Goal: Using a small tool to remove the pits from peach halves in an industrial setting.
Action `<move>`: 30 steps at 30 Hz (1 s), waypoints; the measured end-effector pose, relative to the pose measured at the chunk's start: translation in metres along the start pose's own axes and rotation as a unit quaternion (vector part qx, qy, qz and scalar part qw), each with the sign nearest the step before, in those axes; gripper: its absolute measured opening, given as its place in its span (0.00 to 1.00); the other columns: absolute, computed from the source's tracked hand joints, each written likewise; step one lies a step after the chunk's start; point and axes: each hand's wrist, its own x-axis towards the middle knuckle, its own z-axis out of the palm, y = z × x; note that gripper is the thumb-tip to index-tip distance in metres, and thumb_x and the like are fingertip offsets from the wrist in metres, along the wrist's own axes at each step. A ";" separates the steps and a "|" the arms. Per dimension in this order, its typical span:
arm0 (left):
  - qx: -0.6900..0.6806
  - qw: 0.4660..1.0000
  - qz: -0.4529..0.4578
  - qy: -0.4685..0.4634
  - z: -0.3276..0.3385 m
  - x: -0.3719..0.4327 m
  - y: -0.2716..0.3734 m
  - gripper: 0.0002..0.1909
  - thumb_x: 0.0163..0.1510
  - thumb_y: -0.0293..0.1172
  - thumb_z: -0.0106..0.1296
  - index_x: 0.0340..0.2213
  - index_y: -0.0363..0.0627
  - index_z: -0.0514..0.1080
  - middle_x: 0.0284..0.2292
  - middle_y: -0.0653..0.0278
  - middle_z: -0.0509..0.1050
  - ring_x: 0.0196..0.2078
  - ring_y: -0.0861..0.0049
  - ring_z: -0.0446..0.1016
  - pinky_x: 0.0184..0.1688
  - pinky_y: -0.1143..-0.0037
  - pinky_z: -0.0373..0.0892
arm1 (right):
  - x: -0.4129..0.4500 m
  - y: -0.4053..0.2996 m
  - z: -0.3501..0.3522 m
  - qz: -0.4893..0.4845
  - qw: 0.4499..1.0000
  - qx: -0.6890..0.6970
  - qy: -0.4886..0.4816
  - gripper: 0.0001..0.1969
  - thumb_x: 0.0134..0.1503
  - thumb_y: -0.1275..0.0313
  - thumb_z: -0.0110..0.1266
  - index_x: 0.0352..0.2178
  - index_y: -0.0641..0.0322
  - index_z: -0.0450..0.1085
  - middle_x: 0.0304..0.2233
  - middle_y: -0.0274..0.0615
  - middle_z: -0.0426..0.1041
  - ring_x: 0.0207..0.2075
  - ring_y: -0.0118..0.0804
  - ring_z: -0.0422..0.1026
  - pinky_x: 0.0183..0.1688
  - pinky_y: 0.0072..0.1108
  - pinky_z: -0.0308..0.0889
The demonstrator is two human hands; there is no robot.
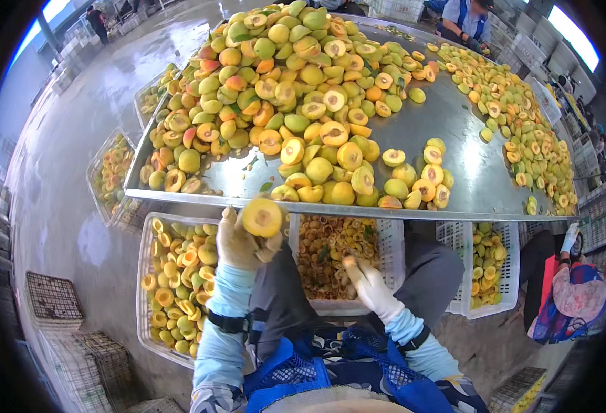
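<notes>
My left hand (242,242), in a stained glove, holds a halved yellow peach (262,217) beside the table's front edge. Its cut face is turned up and shows a brownish centre. My right hand (372,289), in a white glove, hangs over a white crate (395,253) of pits and peach scraps (329,248) between my knees. The right fingertips look brown and blurred; whether they hold something small cannot be told. On the metal table (458,124) ahead lies a large heap of halved peaches (282,77), with a smaller group (341,170) near the front edge.
A white crate of hollowed peach halves (179,289) stands at my left, another crate (511,273) at right. A second spread of peaches (525,113) covers the table's right side. Co-workers sit at right (576,304) and across the table (465,23). Stacked crates (83,361) stand lower left.
</notes>
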 end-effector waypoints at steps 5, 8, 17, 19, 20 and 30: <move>0.020 0.999 -0.039 -0.001 0.007 -0.018 -0.041 0.40 0.54 0.69 0.31 0.47 0.42 0.63 0.30 0.52 0.74 0.14 0.75 0.67 0.10 0.82 0.58 | 0.001 -0.067 0.012 -0.165 0.985 -0.031 0.033 0.12 0.56 0.66 0.52 0.36 0.64 0.66 0.25 0.52 0.71 0.26 0.51 0.72 0.29 0.32 0.65; 0.060 0.996 -0.016 0.061 0.028 -0.021 -0.052 0.37 0.55 0.67 0.32 0.47 0.43 0.64 0.29 0.56 0.74 0.18 0.75 0.70 0.14 0.83 0.61 | 0.002 -0.072 0.014 -0.262 0.961 -0.083 0.021 0.13 0.54 0.67 0.55 0.37 0.63 0.66 0.24 0.48 0.68 0.24 0.45 0.71 0.27 0.29 0.65; 0.247 0.964 0.098 0.022 0.022 -0.029 -0.061 0.32 0.59 0.60 0.33 0.44 0.39 0.66 0.32 0.61 0.73 0.30 0.78 0.71 0.29 0.82 0.68 | -0.004 -0.086 0.020 -0.264 0.932 -0.246 0.035 0.14 0.55 0.64 0.51 0.32 0.64 0.59 0.24 0.56 0.69 0.26 0.55 0.72 0.27 0.38 0.66; 0.277 0.951 0.138 0.009 0.023 -0.031 -0.062 0.32 0.60 0.58 0.34 0.44 0.38 0.67 0.33 0.60 0.73 0.32 0.78 0.71 0.34 0.80 0.68 | -0.002 -0.088 0.016 -0.219 0.940 -0.261 -0.012 0.14 0.55 0.65 0.51 0.34 0.65 0.59 0.24 0.58 0.70 0.27 0.57 0.71 0.27 0.40 0.65; 0.280 0.950 0.136 0.012 0.024 -0.033 -0.062 0.30 0.60 0.56 0.34 0.43 0.37 0.67 0.33 0.59 0.73 0.33 0.78 0.71 0.38 0.80 0.68 | -0.001 -0.088 0.015 -0.173 0.945 -0.272 -0.061 0.15 0.56 0.65 0.51 0.35 0.65 0.59 0.25 0.60 0.70 0.28 0.60 0.71 0.27 0.41 0.64; 0.296 0.940 0.146 0.090 0.017 -0.031 -0.077 0.23 0.61 0.46 0.39 0.38 0.35 0.71 0.31 0.61 0.74 0.33 0.79 0.70 0.38 0.80 0.66 | 0.004 -0.092 0.011 -0.024 0.978 -0.066 -0.198 0.17 0.57 0.63 0.47 0.39 0.69 0.62 0.19 0.52 0.70 0.18 0.42 0.72 0.21 0.29 0.66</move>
